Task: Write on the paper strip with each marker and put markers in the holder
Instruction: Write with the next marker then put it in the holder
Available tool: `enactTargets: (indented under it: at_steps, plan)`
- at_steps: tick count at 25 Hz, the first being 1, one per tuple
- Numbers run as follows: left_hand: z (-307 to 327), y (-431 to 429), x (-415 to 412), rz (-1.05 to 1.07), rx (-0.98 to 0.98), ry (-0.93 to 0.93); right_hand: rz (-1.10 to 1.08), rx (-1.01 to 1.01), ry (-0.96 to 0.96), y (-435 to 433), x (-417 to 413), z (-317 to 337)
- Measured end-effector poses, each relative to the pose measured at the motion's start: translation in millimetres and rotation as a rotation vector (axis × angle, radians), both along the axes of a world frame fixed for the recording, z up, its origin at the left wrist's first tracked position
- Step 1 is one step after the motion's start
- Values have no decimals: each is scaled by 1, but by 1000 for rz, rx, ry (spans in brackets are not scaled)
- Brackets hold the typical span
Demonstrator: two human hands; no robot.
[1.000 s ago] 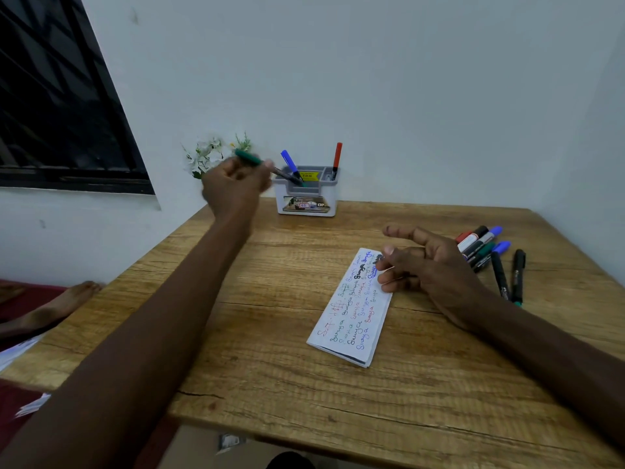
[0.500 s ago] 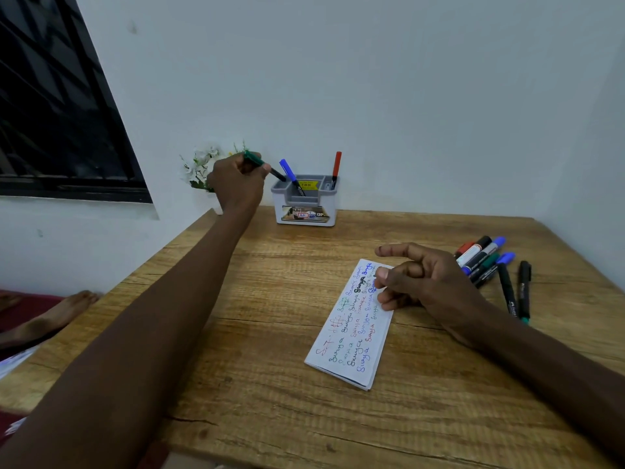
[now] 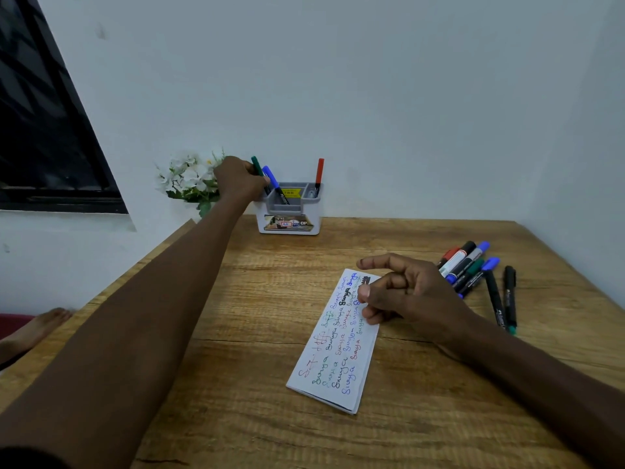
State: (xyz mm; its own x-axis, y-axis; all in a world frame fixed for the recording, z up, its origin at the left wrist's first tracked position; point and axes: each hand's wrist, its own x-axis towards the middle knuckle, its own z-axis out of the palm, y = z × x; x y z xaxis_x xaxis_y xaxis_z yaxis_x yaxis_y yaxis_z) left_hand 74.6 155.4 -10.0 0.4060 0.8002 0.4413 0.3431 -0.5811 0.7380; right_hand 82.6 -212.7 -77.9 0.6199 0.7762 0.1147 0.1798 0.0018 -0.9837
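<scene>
Nearest the wooden table's (image 3: 236, 418) front edge lies the folded paper strip (image 3: 333, 353). It runs slantwise away toward the right and is covered in handwritten lines of red, green, blue and black ink. The right hand (image 3: 409, 294) rests on the strip's far end. Its forefinger is stretched out straight, the other fingers are loosely curled with their tips against the paper, and it holds nothing.

Just beyond that hand, toward the table's right edge, a cluster of loose markers (image 3: 465, 265) lies bunched side by side (red, black, blue and green caps can be made out). Two slim black pens (image 3: 495, 299) lie close to the cluster's right, roughly parallel to each other.

At the table's far edge, left of its middle and close against the wall, stands the grey-and-white holder (image 3: 289, 213) with a label on its front. A blue marker (image 3: 272, 179) leans in the holder's left part, and a red marker (image 3: 319, 172) stands in the small compartment on the right.

The left hand (image 3: 238, 182) reaches to the holder's left side with its fingers closed round a green marker (image 3: 257, 165). The marker's green cap points up, and its lower end is down at the holder's left compartment, beside the blue marker. How deep it sits cannot be told.

Behind this hand is a bunch of white flowers (image 3: 187, 179) at the table's far left corner. A dark window (image 3: 44, 130) is set in the wall to the left.
</scene>
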Motion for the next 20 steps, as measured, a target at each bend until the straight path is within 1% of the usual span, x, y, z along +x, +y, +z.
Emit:
enactTargets:
  at_steps: [3, 5, 11, 16, 20]
  plan:
    - [4, 11, 11, -4, 26, 117, 15, -4, -10, 0, 2, -1]
    - [3, 14, 14, 12, 48, 135, 22, -3, -8, 0, 3, -1]
    - [-3, 20, 16, -6, 108, 78, 22, 0, -16, 0, 2, -2]
    - [-3, 21, 20, -45, 90, 37, 22, -4, -37, 0, 2, -2]
    - [-5, 19, 23, 28, 63, -16, 22, -9, -51, 0, 2, -2]
